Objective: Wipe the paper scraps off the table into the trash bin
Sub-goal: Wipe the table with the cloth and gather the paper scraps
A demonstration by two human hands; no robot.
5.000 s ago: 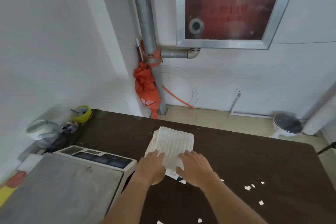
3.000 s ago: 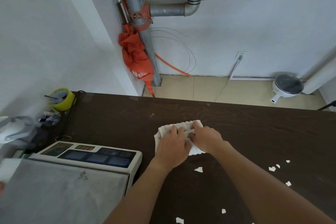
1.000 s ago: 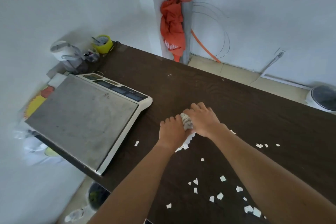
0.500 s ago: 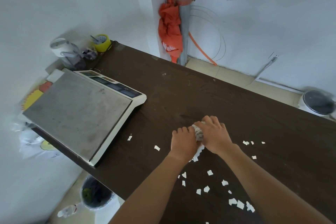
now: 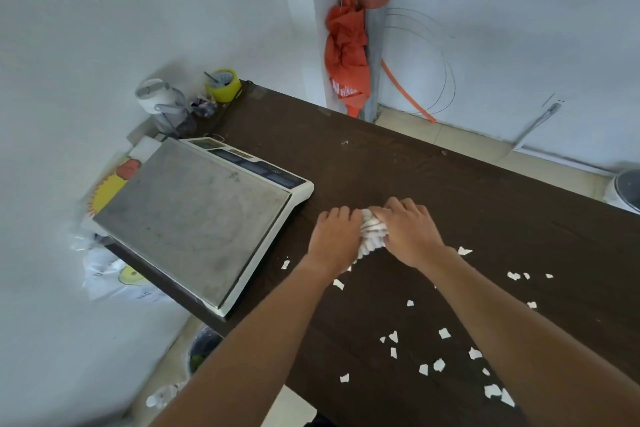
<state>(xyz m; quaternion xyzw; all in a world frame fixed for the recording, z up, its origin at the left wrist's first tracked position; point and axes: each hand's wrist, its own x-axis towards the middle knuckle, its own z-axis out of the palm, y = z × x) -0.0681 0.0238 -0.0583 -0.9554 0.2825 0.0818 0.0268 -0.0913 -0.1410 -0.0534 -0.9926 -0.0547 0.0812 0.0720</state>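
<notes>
A bunched white cloth (image 5: 372, 231) lies on the dark wooden table (image 5: 450, 191), pressed between both hands. My left hand (image 5: 334, 236) grips its left side and my right hand (image 5: 410, 230) grips its right side. Several white paper scraps (image 5: 440, 362) are scattered over the table nearer to me and to the right, one scrap (image 5: 284, 264) lying left of my left wrist. Below the table's near-left edge, a dark trash bin (image 5: 202, 350) stands on the floor, partly hidden by my left forearm.
A weighing scale (image 5: 194, 218) fills the table's left part, close to my left hand. A yellow tape roll (image 5: 223, 85) and a jug (image 5: 161, 106) stand at the far left corner. An orange umbrella (image 5: 346, 55) hangs by the pipe. A white pot (image 5: 627, 189) sits on the floor, right.
The flat cloth has been folded and bunched into a wad between both hands. The view has tilted down and left, bringing the scale, more scraps and the trash bin into sight.
</notes>
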